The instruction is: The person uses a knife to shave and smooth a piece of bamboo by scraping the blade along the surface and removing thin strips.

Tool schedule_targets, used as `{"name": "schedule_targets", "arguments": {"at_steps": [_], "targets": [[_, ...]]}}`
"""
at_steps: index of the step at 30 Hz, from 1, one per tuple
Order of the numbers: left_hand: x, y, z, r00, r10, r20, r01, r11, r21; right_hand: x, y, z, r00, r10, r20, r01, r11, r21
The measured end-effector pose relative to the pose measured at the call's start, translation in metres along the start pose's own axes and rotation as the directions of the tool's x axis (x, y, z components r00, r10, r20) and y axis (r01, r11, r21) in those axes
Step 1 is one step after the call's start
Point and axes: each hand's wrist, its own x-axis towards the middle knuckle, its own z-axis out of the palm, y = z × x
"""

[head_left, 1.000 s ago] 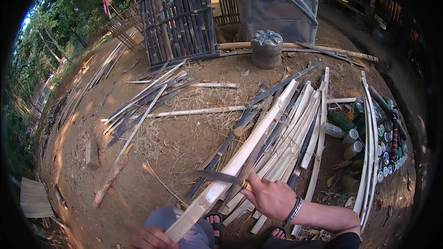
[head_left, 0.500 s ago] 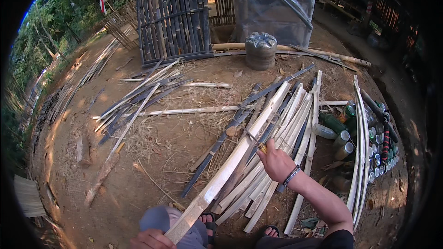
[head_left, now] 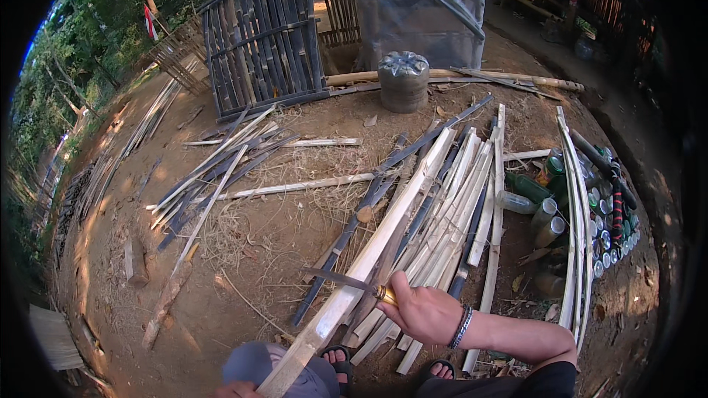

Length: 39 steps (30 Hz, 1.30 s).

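Observation:
A long pale split-bamboo strip (head_left: 366, 259) slants from the lower edge up toward the middle. Its near end lies against my left hand (head_left: 237, 390), which is closed on it and partly cut off by the lower edge. My right hand (head_left: 426, 315) grips a knife (head_left: 341, 278) by its yellowish handle. The dark blade lies across the strip about midway along its length, with the tip past the strip's left side. A pile of pale split-bamboo strips (head_left: 450, 228) lies on the ground beneath and to the right of the held one.
More bamboo strips (head_left: 221, 158) lie crossed at the left, with a short log (head_left: 135, 259) nearby. Bottles (head_left: 546, 217) lie at the right beside leaning strips (head_left: 575, 228). A dark slatted panel (head_left: 262, 44) and a rounded container (head_left: 403, 82) stand at the back.
My right hand has drawn the knife along the strip toward me, down and left in view. My left hand still holds the near end. The view has shifted slightly.

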Motion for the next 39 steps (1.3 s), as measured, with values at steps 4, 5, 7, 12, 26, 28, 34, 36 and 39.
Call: {"name": "schedule_targets", "arguments": {"at_steps": [4,5,7,12,26,28,34,36,39], "targets": [[-0.005,-0.004,0.003,1.0,-0.002,-0.002,0.002,0.999,-0.041,0.035,0.093,0.001,0.954,0.104,-0.282,-0.113,0.993,-0.015],[-0.006,-0.001,0.004,0.999,-0.007,-0.033,0.007,1.0,-0.018,0.034,0.086,-0.003,0.96,0.157,-0.231,-0.152,0.988,0.039],[-0.004,0.008,0.005,0.997,0.024,-0.069,-0.021,0.999,0.036,0.016,0.031,-0.011,0.994,0.11,-0.01,-0.107,0.983,0.146],[0.006,0.002,-0.007,0.998,-0.063,-0.002,0.063,0.997,0.037,0.031,0.059,-0.001,0.996,0.035,-0.076,-0.03,0.997,0.065],[0.007,0.0,0.011,0.999,-0.05,0.021,0.05,0.998,-0.044,0.053,0.156,-0.002,0.932,0.307,-0.192,-0.301,0.952,0.061],[0.005,0.004,0.012,0.998,-0.067,0.016,0.068,0.998,-0.015,0.054,0.172,0.006,0.921,0.286,-0.265,-0.281,0.958,0.057],[-0.003,0.018,-0.013,0.992,-0.093,-0.085,0.104,0.986,0.13,0.029,0.051,-0.012,0.992,0.089,0.095,-0.095,0.994,0.06],[-0.003,0.015,-0.008,0.993,-0.082,-0.079,0.091,0.989,0.117,0.047,0.097,-0.007,0.981,0.184,-0.062,-0.179,0.98,0.088],[-0.001,0.004,0.001,1.0,-0.026,-0.001,0.026,0.999,0.032,0.071,0.181,-0.015,0.939,0.211,-0.271,-0.215,0.976,0.014]]}}
